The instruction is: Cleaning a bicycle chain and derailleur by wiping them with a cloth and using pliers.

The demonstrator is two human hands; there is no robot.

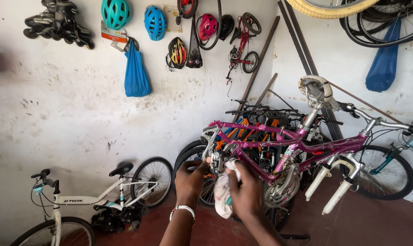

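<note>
— Our right hand (246, 186) is closed around a white rag (223, 195), pressed to the pink bike frame (279, 145) just above it?

— Yes; our left hand (191, 178) grips the rear derailleur (215, 160) (steadying it), wheels removed, frame raised.

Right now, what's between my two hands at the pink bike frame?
In the head view, a crumpled white cloth lies between the left hand and right hand, just below the pink bicycle frame's rear derailleur.

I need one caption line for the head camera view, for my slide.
Two hands hold a white cloth against a pink bicycle frame.
</note>
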